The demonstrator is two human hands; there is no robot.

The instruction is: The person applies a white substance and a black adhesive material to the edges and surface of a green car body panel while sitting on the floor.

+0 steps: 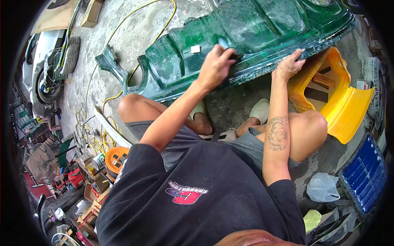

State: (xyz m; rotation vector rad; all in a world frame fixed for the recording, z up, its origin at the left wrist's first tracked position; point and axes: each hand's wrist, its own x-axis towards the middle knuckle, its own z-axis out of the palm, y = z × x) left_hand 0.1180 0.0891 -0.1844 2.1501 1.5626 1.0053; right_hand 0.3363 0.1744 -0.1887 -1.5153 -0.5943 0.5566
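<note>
A large green moulded panel (197,33), streaked with pale dust, rests tilted in front of my knees. My left hand (216,67) is closed over its inner face, around a small blurred object with a dark part (234,57) and a pale blue end (223,42); its kind does not show clearly. At the panel's near rim, my right hand (289,64) grips the rough edge, with the thumb and some fingertips partly hidden. A small white block (195,49) lies on the green surface, left of my left hand.
A yellow moulded shell (349,110) stands at the right, near a blue louvred panel (364,174) and a white plastic bag (323,187). A yellow hose (110,39) crosses the concrete floor. Tools, boxes and an orange reel (116,159) crowd the left, below a vehicle wheel (49,87).
</note>
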